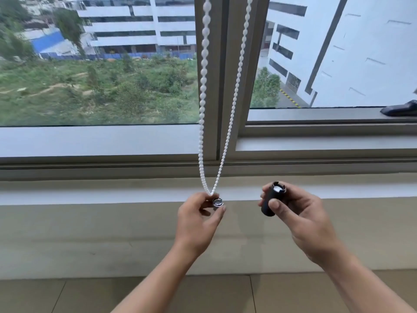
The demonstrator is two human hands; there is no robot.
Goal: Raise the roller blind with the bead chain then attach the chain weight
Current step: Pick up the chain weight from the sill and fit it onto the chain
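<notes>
A white bead chain point(204, 71) hangs as a loop in front of the window's centre post, its two strands meeting in a point just above my left hand point(199, 219). That hand pinches the bottom of the loop together with a small dark cap piece point(217, 202) with a shiny inside. To the right, my right hand point(300, 215) holds the black cylindrical chain weight point(272, 203) tilted, its open end with a white interior facing up. The two parts are about a hand's width apart. The roller blind itself is out of view.
A grey window frame point(223, 98) and a pale sill point(90, 188) run across in front of me. A dark object point(399, 109) lies on the right-hand window ledge. Below the sill is a beige wall, then tiled floor.
</notes>
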